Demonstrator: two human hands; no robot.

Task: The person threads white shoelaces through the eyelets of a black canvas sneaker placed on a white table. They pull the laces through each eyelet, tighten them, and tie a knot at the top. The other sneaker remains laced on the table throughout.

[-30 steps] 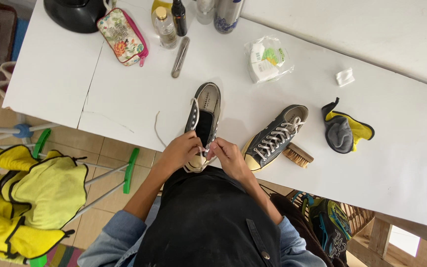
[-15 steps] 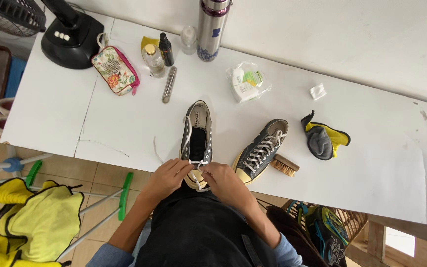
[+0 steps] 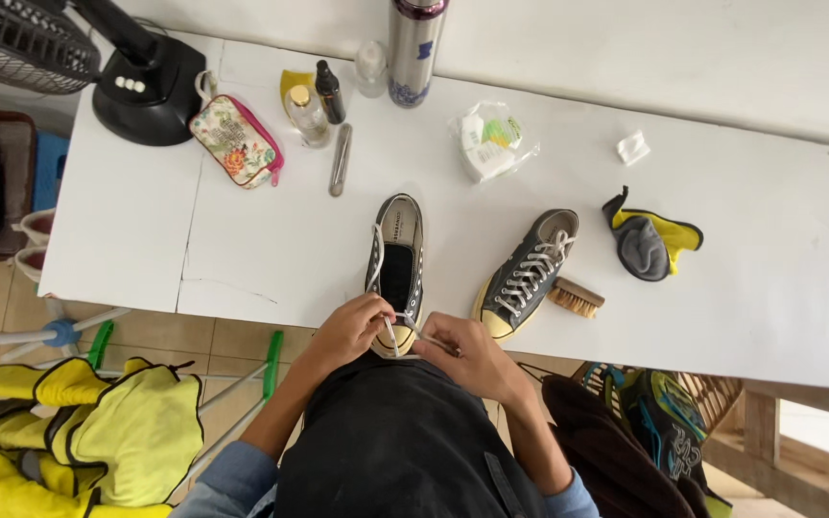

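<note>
Both arms come up from the bottom of the view, bent at the elbows, and they meet in the middle. The forearms are bare and the blue sleeves are pushed back near the elbows. The left hand (image 3: 355, 331) is curled, with its fingers bent inward in a pinching grip. The right hand (image 3: 467, 353) is close beside it, also half closed, knuckles up, fingertips pointing toward the left hand. The wrists are slightly bent down.

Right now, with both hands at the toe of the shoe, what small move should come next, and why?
Probably draw the lace through the lowest eyelets: both the left hand and right hand pinch it at the toe of the shoe, which looks otherwise unlaced.
</note>
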